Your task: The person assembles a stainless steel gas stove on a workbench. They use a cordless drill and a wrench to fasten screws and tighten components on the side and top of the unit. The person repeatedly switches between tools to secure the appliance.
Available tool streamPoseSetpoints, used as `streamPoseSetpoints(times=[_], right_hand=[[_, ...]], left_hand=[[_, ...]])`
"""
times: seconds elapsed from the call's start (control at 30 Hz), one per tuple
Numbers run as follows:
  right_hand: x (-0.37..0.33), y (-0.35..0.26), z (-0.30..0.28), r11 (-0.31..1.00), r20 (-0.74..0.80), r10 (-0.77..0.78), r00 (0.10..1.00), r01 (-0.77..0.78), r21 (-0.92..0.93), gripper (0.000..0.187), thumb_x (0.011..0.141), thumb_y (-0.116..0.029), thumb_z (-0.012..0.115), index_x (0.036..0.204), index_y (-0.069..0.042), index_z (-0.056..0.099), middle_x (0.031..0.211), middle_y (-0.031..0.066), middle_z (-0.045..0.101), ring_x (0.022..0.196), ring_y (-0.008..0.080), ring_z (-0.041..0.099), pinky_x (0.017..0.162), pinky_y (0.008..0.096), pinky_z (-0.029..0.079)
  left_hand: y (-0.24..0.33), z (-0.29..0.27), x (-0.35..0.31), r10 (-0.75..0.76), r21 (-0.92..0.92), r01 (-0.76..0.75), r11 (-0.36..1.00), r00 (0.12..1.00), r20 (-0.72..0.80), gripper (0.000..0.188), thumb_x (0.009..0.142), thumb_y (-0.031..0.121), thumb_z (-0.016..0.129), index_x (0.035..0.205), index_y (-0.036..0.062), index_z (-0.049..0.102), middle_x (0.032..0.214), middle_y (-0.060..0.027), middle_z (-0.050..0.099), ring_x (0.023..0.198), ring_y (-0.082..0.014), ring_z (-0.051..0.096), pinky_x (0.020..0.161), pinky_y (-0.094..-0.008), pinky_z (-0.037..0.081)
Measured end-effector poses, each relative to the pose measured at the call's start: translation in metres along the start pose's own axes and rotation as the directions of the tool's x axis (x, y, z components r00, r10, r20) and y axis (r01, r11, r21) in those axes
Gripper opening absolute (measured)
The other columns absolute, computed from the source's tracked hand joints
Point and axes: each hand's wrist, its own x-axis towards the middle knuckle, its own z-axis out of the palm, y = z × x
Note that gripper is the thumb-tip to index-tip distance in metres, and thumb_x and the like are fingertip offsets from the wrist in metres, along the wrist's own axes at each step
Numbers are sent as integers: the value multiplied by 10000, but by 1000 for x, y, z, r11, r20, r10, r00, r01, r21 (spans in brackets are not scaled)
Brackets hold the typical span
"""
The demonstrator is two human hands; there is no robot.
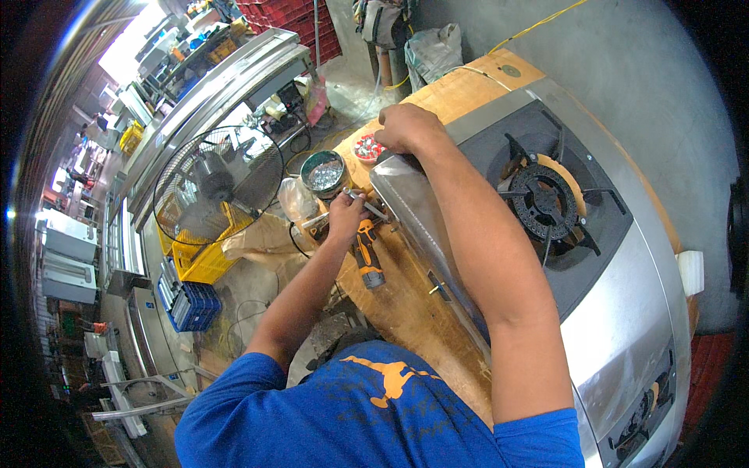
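My left hand (346, 217) is closed round a thin silver metal rod (374, 209), close to the near-left side of a steel gas stove (608, 312). My right hand (409, 129) curls at the stove's far-left corner, beside a small red bowl (369, 148) of little metal parts. Its fingertips are partly hidden, and I cannot make out what they hold. A round dark-green tin (323, 171) with silver small parts stands just beyond my left hand. Below that hand, an orange and black cordless driver (368, 256) lies on the wooden table.
The stove carries a black burner (546, 201) with a pan support and rests on a wooden tabletop (406, 304). To the left stand a wire-caged fan (218, 183), a yellow crate (199, 257) and a blue crate (193, 306). A grey wall (640, 86) rises at the right.
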Motion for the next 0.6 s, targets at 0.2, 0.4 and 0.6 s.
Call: streamPoseSetpoints(times=[0.2, 0.4, 0.6], right_hand=[[5, 1, 1, 1000, 15, -3, 1000, 3, -7, 504, 805, -348, 647, 1258, -127, 658, 1265, 135, 657, 1177, 294, 622, 1002, 417, 479], [1, 1, 0, 1000, 1, -3, 1000, 3, 16, 498, 806, -339, 640, 1253, -120, 659, 1261, 136, 659, 1174, 298, 624, 1001, 417, 480], [2, 0, -1, 1000, 17, 2, 1000, -2, 14, 503, 805, -334, 635, 1258, -117, 652, 1268, 143, 654, 1173, 302, 624, 1002, 419, 477]], left_hand=[[-7, 7, 8, 194, 509, -94, 856, 970, -148, 223, 942, 176, 638, 1053, 0, 558, 932, -210, 688, 790, -389, 684, 704, -435, 540], [-6, 16, -7, 372, 606, -270, 748, 927, -46, 319, 957, 219, 623, 1119, -20, 486, 970, -281, 667, 970, -462, 638, 805, -488, 494], [-11, 13, -1, 330, 523, -273, 807, 944, -16, 329, 984, 258, 608, 1111, -24, 495, 1071, -250, 656, 944, -391, 666, 842, -464, 489]])
